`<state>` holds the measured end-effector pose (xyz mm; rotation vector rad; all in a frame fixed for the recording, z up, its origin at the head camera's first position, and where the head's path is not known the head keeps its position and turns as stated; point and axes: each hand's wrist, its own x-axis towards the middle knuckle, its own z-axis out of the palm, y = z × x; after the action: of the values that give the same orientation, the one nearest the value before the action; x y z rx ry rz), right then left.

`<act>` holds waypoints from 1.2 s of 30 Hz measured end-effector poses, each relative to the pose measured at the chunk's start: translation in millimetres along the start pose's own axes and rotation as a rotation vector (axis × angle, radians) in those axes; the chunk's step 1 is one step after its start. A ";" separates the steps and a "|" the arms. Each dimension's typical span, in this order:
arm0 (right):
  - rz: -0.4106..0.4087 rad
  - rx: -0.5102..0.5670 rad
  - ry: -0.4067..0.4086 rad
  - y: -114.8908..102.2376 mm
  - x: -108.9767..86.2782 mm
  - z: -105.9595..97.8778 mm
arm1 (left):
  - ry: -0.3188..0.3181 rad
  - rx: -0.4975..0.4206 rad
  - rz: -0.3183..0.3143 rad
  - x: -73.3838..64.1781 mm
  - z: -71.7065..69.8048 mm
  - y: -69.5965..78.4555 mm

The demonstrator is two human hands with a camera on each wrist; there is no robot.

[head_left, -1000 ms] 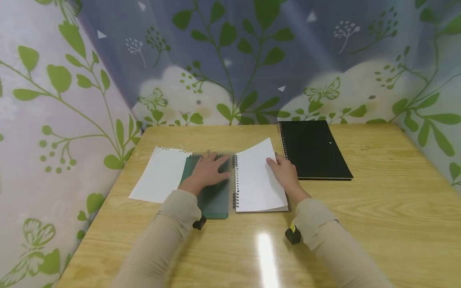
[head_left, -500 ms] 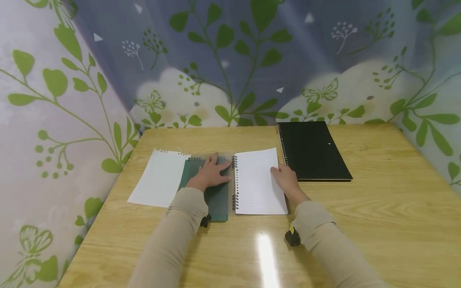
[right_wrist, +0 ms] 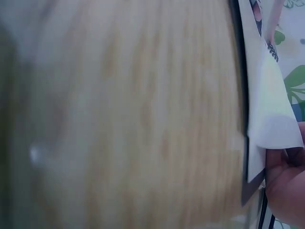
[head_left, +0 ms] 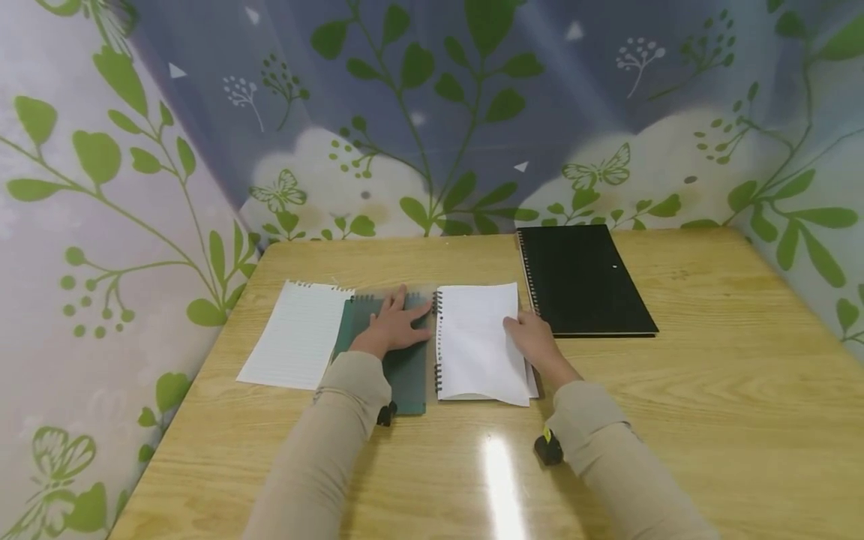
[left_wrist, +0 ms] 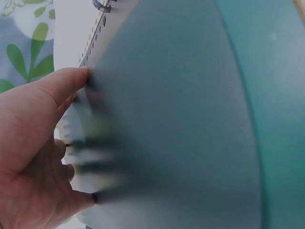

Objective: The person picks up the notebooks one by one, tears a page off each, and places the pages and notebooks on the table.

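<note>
A spiral notebook lies turned open mid-table, its white page [head_left: 475, 345] to the right of the black coil. My right hand [head_left: 535, 337] pinches this page at its right edge; its lower corner bends up and juts past the sheets below. In the right wrist view the curved page [right_wrist: 274, 105] stands off the stack by my fingers. Spread flat, my left hand [head_left: 394, 328] rests on the notebook's translucent cover [head_left: 408, 382], which is folded out to the left. Under that cover shows a teal notebook [left_wrist: 281, 119] in the left wrist view.
A loose lined sheet [head_left: 293, 337] with a torn, ragged top edge lies left of the teal notebook. A larger black spiral notebook [head_left: 583, 281] lies at the back right, close to my right hand. The wooden table [head_left: 729, 375] meets patterned cloth walls behind and at the sides.
One second ago my right hand held up a page's top corner; half a second ago the page lay flat. Now its lower right part is lifted and shifted. My left hand moved slightly down the cover.
</note>
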<state>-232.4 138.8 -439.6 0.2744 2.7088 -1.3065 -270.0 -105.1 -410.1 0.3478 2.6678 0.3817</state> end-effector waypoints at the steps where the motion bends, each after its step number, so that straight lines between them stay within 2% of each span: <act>1: -0.001 -0.002 -0.006 0.2 -0.5 0.0 | 0.000 0.001 -0.003 -0.1 0.1 0.3; 10: -0.013 -0.011 -0.048 2.6 -1.5 0.1 | 0.002 0.011 -0.004 0.3 0.9 0.2; 17: -0.020 -0.015 -0.116 2.0 -2.5 -1.4 | 0.000 0.018 -0.003 2.5 2.1 -1.5; 36: -0.130 0.018 -0.114 4.4 -9.9 -0.8 | -0.003 0.018 -0.012 0.3 0.7 0.0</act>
<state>-221.8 141.0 -440.6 0.0245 2.6590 -1.3354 -270.0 -104.9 -410.9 0.3379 2.6709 0.3534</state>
